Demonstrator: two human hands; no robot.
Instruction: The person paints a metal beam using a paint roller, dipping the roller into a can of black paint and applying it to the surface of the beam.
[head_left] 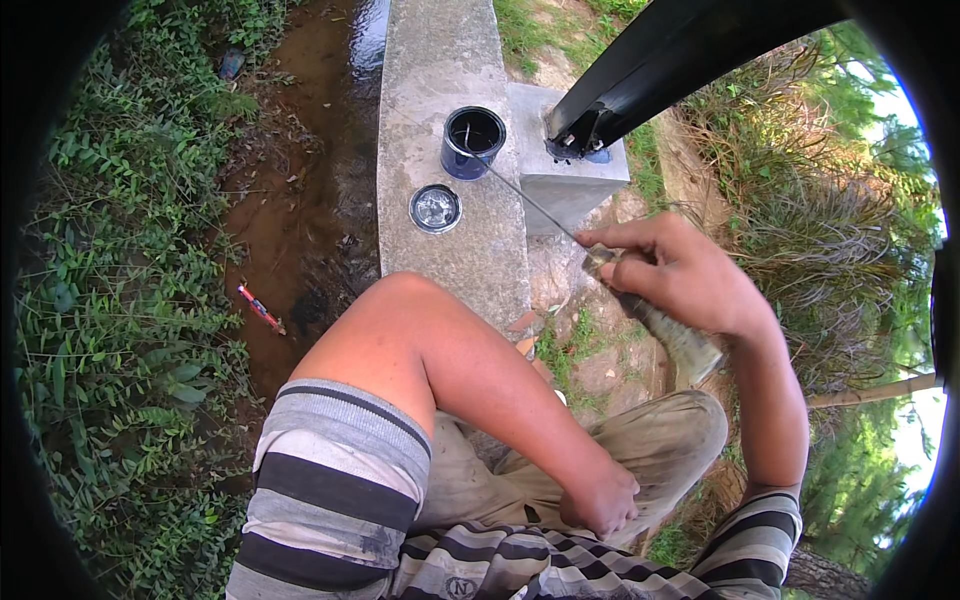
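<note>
My right hand (685, 275) pinches one end of a thin metal rod (535, 205) between thumb and fingers. The rod slants left to an open dark blue paint can (465, 165), where its far end reaches the mouth. Inside the can it looks dark. Just in front of the can lies a round lid (436, 209) with shiny silver and dark smears. Below my right hand shows a mottled grey, dirty thing (685, 340), perhaps a boot; I cannot tell. My left hand (603, 497) rests closed on my trousers, its palm side hidden.
A concrete wall top (440, 60) bears the can and lid. Right of it, a thick black metal post (660, 80) rises at a slant from a concrete block (575, 190). Left is a muddy ditch (300, 190) with a red wrapper (261, 308) and dense plants (120, 300).
</note>
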